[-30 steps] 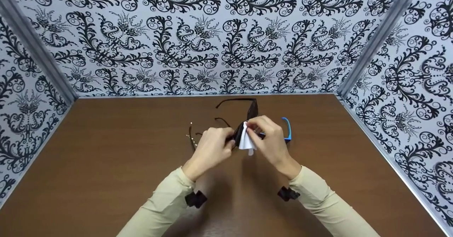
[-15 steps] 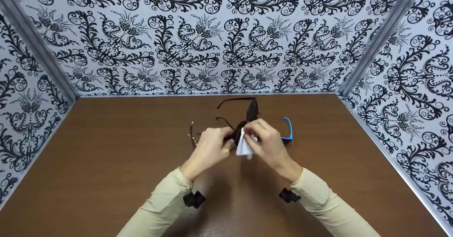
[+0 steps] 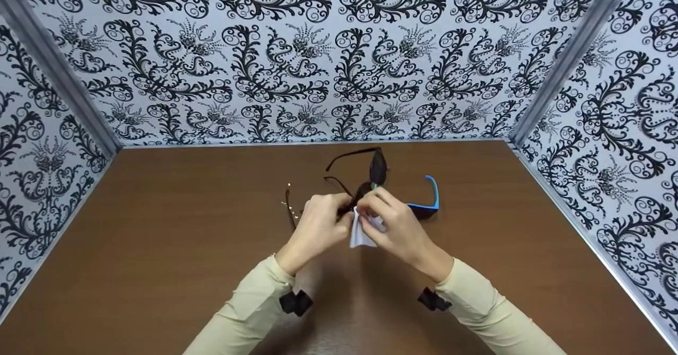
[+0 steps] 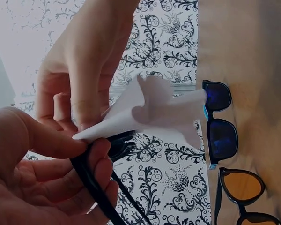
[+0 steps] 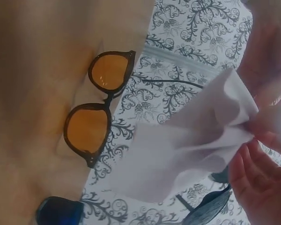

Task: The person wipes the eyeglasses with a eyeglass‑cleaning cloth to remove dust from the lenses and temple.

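Observation:
My left hand (image 3: 323, 218) grips a pair of dark sunglasses (image 3: 377, 168) by one end of the frame, near the middle of the table. Its other lens and one arm stick out beyond the hands. In the left wrist view a black arm of the sunglasses (image 4: 94, 190) runs down past the curled fingers. Between thumb and fingers my right hand (image 3: 394, 221) pinches a white cloth (image 3: 362, 234) against the near lens. The cloth hangs down in folds; in the right wrist view the cloth (image 5: 178, 145) hides much of the held frame.
Blue-armed sunglasses (image 3: 435, 198) lie on the brown table (image 3: 185, 238), right of the hands. Orange-lensed glasses (image 5: 86, 129) lie beside them, mostly hidden in the head view. Another pair's thin arm (image 3: 290, 209) shows at the left. Patterned walls (image 3: 286, 69) stand around the table.
My right hand and the cloth have moved down and slightly left, along the near lens. The sunglasses have tilted a little; my left hand keeps its hold.

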Available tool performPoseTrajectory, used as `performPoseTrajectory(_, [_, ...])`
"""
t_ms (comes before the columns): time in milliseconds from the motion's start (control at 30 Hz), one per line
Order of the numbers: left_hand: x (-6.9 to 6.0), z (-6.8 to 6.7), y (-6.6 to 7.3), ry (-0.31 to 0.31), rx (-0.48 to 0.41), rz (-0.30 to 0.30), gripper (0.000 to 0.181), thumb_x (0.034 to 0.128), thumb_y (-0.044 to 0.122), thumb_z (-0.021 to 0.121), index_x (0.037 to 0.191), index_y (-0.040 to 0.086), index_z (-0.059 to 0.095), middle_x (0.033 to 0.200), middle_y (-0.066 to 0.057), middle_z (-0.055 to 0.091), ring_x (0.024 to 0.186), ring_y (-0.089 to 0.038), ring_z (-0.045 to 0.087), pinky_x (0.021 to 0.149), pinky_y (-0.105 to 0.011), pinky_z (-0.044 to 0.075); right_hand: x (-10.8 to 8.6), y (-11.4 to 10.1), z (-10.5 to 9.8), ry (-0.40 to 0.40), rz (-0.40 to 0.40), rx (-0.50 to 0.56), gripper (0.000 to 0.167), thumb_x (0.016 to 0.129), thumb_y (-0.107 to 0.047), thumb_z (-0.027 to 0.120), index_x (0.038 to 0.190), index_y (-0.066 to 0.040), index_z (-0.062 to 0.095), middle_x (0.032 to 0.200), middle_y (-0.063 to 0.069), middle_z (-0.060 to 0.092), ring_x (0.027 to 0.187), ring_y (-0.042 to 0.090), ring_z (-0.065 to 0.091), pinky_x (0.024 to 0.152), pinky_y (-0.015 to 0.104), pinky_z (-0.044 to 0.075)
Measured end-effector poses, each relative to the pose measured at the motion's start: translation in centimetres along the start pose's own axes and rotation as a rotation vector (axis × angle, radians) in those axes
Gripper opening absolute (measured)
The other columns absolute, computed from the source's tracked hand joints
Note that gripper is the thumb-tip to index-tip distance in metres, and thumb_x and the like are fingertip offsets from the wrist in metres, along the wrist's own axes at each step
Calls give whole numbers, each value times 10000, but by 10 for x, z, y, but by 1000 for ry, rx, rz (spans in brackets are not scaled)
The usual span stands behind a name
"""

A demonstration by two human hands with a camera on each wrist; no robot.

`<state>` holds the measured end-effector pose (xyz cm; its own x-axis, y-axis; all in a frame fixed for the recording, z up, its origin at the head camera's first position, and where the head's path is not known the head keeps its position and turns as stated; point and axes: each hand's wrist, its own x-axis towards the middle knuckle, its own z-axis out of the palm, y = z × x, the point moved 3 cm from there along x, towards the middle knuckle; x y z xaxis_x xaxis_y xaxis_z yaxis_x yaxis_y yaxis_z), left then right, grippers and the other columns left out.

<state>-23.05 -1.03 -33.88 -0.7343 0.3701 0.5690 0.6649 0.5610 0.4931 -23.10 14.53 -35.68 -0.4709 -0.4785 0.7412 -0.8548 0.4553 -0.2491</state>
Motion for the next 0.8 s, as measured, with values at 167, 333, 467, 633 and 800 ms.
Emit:
performPoseTrajectory(167, [-3, -1, 0, -36, -38, -7, 55, 785, -27, 656, 786, 28, 667, 651, 4, 597, 565, -116, 442, 518, -291, 395, -6, 13, -6, 23, 68, -83, 206, 767, 67, 701, 921, -49, 629, 890, 43, 573, 755, 134, 585, 630, 280, 512])
performPoseTrajectory(333, [-5, -1, 3, -77, -53, 4, 71, 781, -33, 641, 764, 32, 663, 631, 20, 560, 562, -103, 439, 514, -274, 383, -4, 16, -10, 75, 135, -136, 192, 778, 76, 705, 921, -31, 633, 896, 56, 582, 769, 140, 597, 657, 281, 515])
performPoseTrajectory(467, [-5, 1, 6, -69, -47, 22, 94, 769, -50, 639, 732, 36, 635, 606, 27, 510, 549, -97, 416, 500, -268, 364, -1, 1, -8, 66, 71, -89, 216, 769, 83, 712, 936, -29, 633, 919, 52, 580, 780, 145, 594, 665, 271, 514])
performPoseTrajectory(633, [-5, -1, 4, -44, -35, 28, 100, 771, -46, 639, 749, 51, 645, 624, 24, 539, 568, -101, 430, 510, -279, 375, 0, -13, -4, 12, -14, -23, 247, 752, 81, 716, 944, -46, 628, 942, 32, 583, 792, 140, 586, 680, 260, 504])
performPoseTrajectory(800, [-8, -7, 1, -48, -60, 20, 96, 785, -38, 640, 832, 25, 695, 723, -12, 650, 623, -121, 537, 566, -295, 452, -4, -6, -7, -7, 75, -78, 222, 757, 67, 719, 914, -61, 628, 893, 26, 576, 734, 112, 581, 627, 236, 498])
